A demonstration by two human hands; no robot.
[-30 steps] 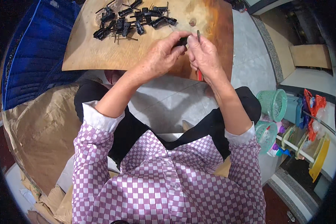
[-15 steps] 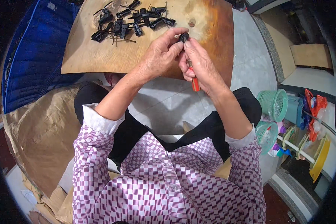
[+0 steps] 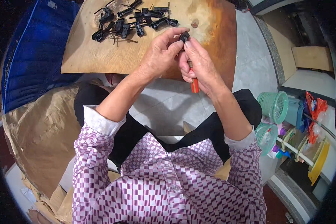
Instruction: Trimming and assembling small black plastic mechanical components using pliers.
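Your left hand (image 3: 158, 56) and right hand (image 3: 201, 67) pinch a small black part (image 3: 183, 37) above the wooden board (image 3: 100, 56), near the pile of black parts (image 3: 132, 20).

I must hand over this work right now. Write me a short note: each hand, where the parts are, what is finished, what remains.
Left hand: pinches a small black part over the wooden board.
Right hand: grips a red-handled tool, its tip hidden near that part.
Pile of black parts: lies on the board's far side.
Done: cannot tell which pile pieces are finished.
Left: the part in hand is not yet set down.
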